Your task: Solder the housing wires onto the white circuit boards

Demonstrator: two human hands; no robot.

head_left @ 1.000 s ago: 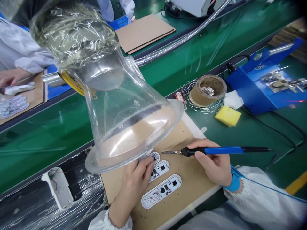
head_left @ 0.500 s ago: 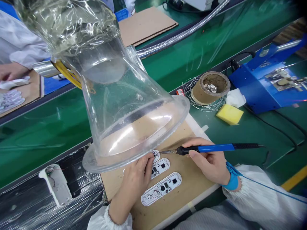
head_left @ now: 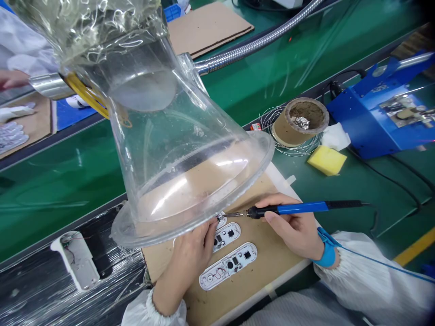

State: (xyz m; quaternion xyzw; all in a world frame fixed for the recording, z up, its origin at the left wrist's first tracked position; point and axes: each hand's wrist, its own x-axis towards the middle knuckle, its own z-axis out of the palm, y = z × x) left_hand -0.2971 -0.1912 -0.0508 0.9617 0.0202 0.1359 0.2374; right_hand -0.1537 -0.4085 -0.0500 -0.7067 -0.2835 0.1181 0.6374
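My right hand is closed around a blue-and-black soldering iron, its metal tip pointing left. The tip meets the end of a white oblong housing with small electronics inside. My left hand bends over that housing, thumb and fingertips pinched at its end; what lies between them is too small to make out. A second housing with a circuit board lies partly under my left hand. Nearer me is a third housing, fully visible, with thin red wires at its left end. A clear hood hides part of the farthest housing.
The clear fume hood hangs over the cardboard. To the right stand a solder wire coil with a cardboard pot, a yellow sponge and a blue device. A white casing lies left. Another person's hand shows far left.
The view has shifted slightly, so the hood appears a little lower left. Both hands and the soldering iron keep nearly the same place. The other person's hand has moved up.
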